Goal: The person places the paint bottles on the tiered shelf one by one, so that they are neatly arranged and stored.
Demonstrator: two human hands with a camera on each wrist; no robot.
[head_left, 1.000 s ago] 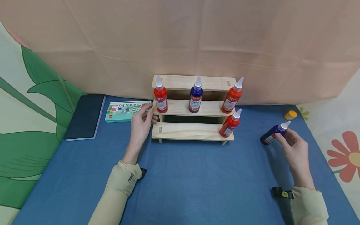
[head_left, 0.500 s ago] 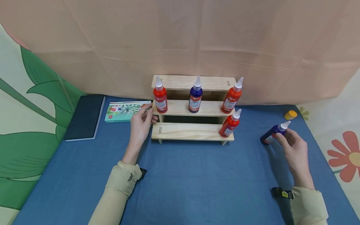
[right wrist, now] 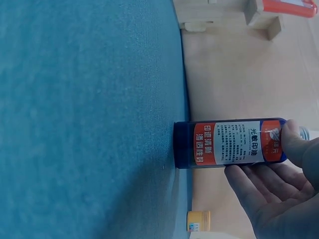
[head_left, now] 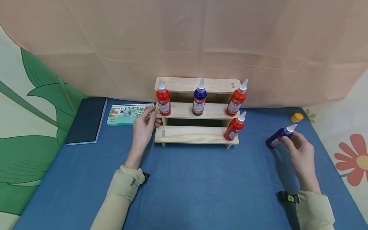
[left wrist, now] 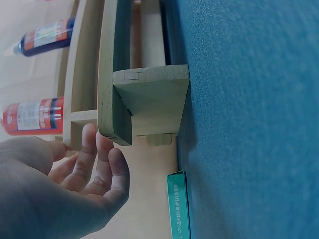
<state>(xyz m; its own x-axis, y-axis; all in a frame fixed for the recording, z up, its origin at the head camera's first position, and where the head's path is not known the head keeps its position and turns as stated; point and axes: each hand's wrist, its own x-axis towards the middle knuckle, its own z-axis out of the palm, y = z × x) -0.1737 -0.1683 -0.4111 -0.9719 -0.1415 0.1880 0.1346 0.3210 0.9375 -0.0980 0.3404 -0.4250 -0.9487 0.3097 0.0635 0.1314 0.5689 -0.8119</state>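
Note:
My right hand (head_left: 302, 151) grips a blue ink bottle (right wrist: 229, 143) by its upper part, thumb on one side and fingers on the other. The bottle stands on the blue cloth, its white nozzle up. My left hand (head_left: 143, 126) is at the left end of the three-tier wooden rack (head_left: 184, 134), its thumb and fingers pinching the end of the middle tier (left wrist: 77, 79). On that tier stand a red bottle (head_left: 164, 103), another blue bottle (head_left: 199, 101) and a second red bottle (head_left: 236, 101). One more red bottle (head_left: 234, 129) stands on the lowest tier's right end.
Behind the right hand stands a yellow-capped jar or cap (head_left: 296, 118). Left of the rack lie a green box (head_left: 120, 119) and a dark book (head_left: 86, 119). A beige curtain (head_left: 184, 38) hangs behind the blue-covered table (head_left: 201, 185).
Both hands stay in place, the right on the blue bottle and the left at the rack's end. Only a very slight shift of the head view shows.

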